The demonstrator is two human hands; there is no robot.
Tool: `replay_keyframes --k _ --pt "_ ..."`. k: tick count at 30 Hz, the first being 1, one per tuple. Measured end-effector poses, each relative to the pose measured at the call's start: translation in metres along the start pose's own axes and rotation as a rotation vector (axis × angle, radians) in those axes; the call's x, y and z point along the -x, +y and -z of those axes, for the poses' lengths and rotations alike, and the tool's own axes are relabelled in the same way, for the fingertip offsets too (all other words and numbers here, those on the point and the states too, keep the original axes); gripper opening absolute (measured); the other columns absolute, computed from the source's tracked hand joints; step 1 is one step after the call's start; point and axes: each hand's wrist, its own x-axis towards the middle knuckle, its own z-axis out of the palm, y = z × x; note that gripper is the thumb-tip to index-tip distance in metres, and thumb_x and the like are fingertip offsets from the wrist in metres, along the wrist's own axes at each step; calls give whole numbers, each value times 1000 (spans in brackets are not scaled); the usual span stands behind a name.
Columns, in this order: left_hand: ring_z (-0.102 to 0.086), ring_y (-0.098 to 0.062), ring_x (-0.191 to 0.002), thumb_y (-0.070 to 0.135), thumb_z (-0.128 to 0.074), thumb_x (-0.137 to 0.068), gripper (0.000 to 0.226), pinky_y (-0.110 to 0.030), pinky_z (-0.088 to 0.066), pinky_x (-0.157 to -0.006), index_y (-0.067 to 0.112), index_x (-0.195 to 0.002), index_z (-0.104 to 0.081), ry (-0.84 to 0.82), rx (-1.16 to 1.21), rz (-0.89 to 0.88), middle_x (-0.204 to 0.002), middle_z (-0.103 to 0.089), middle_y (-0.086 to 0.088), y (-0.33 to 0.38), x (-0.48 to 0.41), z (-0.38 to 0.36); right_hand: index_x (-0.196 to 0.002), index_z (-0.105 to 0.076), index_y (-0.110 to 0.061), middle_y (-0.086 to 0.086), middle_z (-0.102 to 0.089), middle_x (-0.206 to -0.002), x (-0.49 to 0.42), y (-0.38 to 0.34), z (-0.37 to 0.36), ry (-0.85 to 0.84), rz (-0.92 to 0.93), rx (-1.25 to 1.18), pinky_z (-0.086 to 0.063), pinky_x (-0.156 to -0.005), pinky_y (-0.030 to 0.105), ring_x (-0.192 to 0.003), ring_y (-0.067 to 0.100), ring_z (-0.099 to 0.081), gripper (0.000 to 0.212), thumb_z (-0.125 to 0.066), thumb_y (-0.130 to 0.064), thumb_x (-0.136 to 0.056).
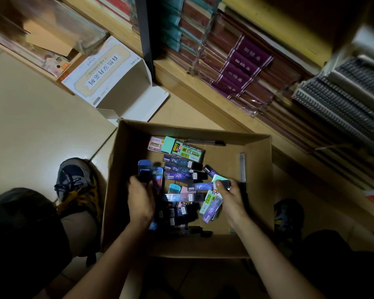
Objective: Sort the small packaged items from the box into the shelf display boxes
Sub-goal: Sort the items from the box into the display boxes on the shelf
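In the box point(127, 147), blurred blue packets point(148, 169) are gripped by the left hand point(140, 199). A dark packet point(226, 183), mostly hidden, is pinched by the right hand point(231, 198). More packets point(181, 197) lie between both grips.

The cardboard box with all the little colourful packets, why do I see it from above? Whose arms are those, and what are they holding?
There is no machine here, just a person. One camera sits on their head and looks down, so you see their own arms from above. The cardboard box stands on the floor, beside their shoe. Many small colourful packets lie loose inside, with a pen by the far wall. The left hand grips a few blue packets, a bit blurred. The right hand pinches a mint packet. Behind the box are an open white box and shelves of notebooks.
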Motion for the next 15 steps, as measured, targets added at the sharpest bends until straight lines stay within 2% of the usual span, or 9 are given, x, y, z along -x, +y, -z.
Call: replay_keyframes --k 2,4,7,9,12,15 --pt "-59 -25 -91 17 -50 -95 21 -37 -46 -73 8 -110 -39 -33 66 -108 -103 -59 -10 6 0 7 -102 -51 -16 1 -63 -86 -2 -11 5 -9 16 -4 -49 -57 19 -70 11 -60 9 -53 -13 -94" --pt "-59 -16 -88 17 -53 -94 24 -28 -48 -71 10 -112 -39 -163 143 -178 -101 -59 1 16 -3 13 -108 -51 -13 2 -64 -85 -2 -25 11 -42 21 7 -49 -61 24 -70 12 -62 15 -54 -15 -93" --pt "-64 -12 -91 13 -61 -90 31 -23 -51 -71 13 -117 -47 -394 367 -139 -104 -63 5 45 -9 22 -100 -56 -10 5 -65 -83 1 -54 17 -189 15 -2 -50 -66 26 -69 11 -65 8 -53 -13 -94" --pt "-66 -7 -84 11 -64 -87 31 -18 -51 -64 17 -114 -51 -511 486 -128 -94 -68 7 65 -6 24 -94 -57 -8 6 -64 -83 6 -74 18 -305 20 -31 -51 -67 22 -69 9 -65 7 -50 -7 -94" --pt "-66 -14 -77 9 -60 -89 27 -23 -52 -58 12 -114 -51 -667 530 -128 -94 -69 -5 88 5 23 -96 -55 -5 7 -62 -83 20 -102 18 -416 28 -37 -52 -67 20 -72 11 -63 7 -49 -5 -93" --pt "-66 -21 -75 14 -51 -94 25 -32 -55 -61 7 -118 -50 -833 704 31 -99 -64 -16 105 19 20 -104 -52 -3 8 -62 -86 38 -122 16 -477 40 -47 -51 -73 24 -77 15 -62 11 -49 -5 -94"
